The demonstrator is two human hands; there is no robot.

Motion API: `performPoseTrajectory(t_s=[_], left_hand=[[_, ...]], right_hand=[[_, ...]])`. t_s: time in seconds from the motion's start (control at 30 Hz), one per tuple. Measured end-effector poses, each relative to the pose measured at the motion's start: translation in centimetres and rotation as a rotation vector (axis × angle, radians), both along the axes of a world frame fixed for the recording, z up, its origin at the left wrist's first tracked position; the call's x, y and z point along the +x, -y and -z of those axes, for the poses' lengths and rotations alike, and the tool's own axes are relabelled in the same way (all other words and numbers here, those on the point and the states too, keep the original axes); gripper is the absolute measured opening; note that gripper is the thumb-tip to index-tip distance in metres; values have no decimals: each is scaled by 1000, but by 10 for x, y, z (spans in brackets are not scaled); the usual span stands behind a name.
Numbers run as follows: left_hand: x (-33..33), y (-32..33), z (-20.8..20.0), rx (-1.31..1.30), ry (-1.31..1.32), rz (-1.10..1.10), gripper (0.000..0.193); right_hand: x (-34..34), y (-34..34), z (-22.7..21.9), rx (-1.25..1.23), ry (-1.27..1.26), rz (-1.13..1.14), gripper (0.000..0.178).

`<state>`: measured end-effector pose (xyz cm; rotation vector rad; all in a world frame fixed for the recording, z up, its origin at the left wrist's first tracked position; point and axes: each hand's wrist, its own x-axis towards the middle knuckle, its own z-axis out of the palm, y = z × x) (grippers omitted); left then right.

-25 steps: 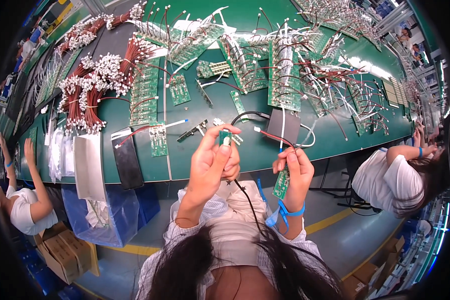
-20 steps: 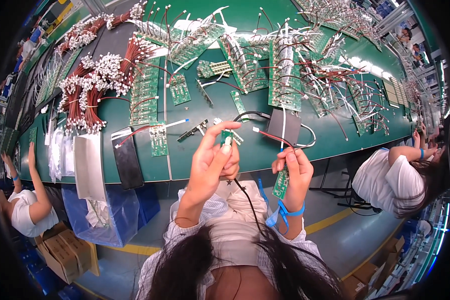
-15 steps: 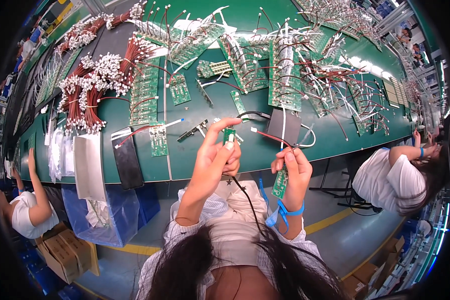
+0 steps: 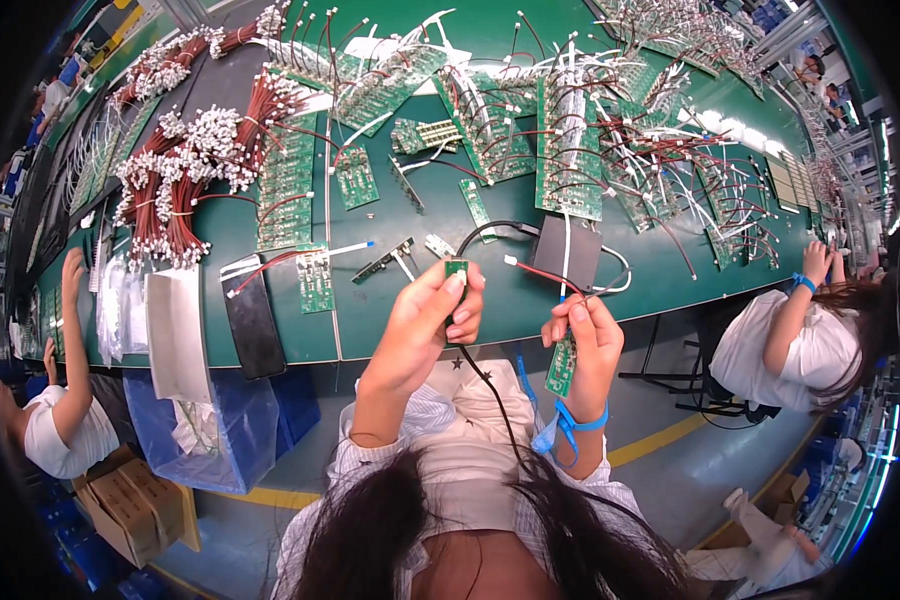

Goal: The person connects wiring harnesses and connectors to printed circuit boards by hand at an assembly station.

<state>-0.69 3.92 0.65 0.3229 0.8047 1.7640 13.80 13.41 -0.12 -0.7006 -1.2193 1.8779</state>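
Two hands up over the green tabletop (image 4: 270,330) edge. Left hand (image 4: 425,325) has its grip closed on a small green circuit board (image 4: 457,268), pinched at the fingertips and held upright; a black cable (image 4: 490,390) hangs down from that hand toward the lap. Right hand (image 4: 585,345) has its grip closed around a second green circuit board (image 4: 561,365), which pokes out below the palm, with a red wire (image 4: 535,272) running up-left from the fist. Blue wrist strap (image 4: 570,420) on the right wrist. Black box (image 4: 565,252) lies on the tabletop just behind both hands; red wire bundles (image 4: 190,160) and many green boards (image 4: 568,150) lie further back. Other workers sit on both sides.
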Motion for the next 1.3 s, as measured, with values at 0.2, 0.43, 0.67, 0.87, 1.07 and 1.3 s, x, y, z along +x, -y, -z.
performPoseTrajectory(t_s=[0.2,0.43,0.67,0.87,1.07,1.3], left_hand=[[-4,-1,4,108,-44,49,16],[-2,0,8,127,-48,43,17],[2,0,-4,263,81,114,21],[-1,4,1,369,-24,100,20],[2,3,-6,289,-152,87,30],[2,7,-5,288,-222,142,30]], right_hand=[[1,0,2,-12,-2,-3,16],[2,0,1,-34,-1,-12,16],[2,0,1,-53,-9,-11,16],[2,-1,2,-66,-12,-16,16],[2,-2,1,-78,-18,-17,16],[2,-2,0,-74,-26,-23,18]])
